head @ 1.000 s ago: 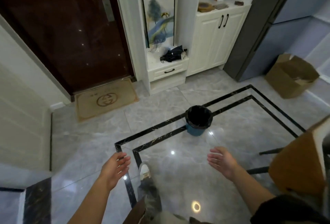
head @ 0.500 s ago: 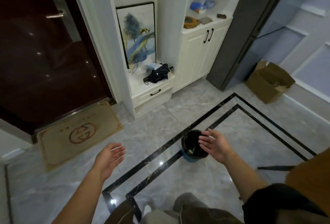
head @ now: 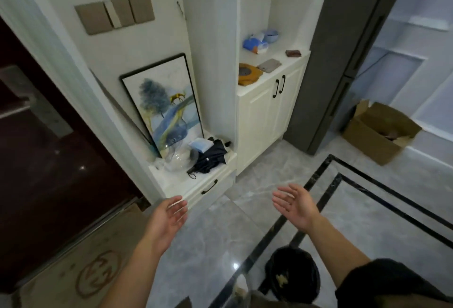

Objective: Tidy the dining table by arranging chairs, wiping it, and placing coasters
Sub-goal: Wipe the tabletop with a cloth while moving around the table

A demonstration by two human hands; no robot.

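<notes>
My left hand [head: 169, 217] and my right hand [head: 295, 206] are both held out in front of me, palms facing each other, fingers relaxed and empty. They hang over the grey marble floor in front of a white cabinet [head: 266, 109]. On the cabinet's top lie an orange-brown round item [head: 248, 73], a flat grey square piece [head: 269, 65] and a small dark brown piece [head: 293, 53]; whether these are coasters I cannot tell. No dining table or chair is in view.
A black-lined bin [head: 293, 273] stands on the floor by my feet. A low drawer bench [head: 196, 185] holds a framed picture [head: 163, 104], a glass bowl and a folded umbrella. Dark door [head: 49, 160] and doormat at left; cardboard box [head: 380, 131] at right beside a grey fridge.
I have walked forward toward the white cabinet; the bin now lies at my feet, the chair has left the view. Both hands stay empty and raised.
</notes>
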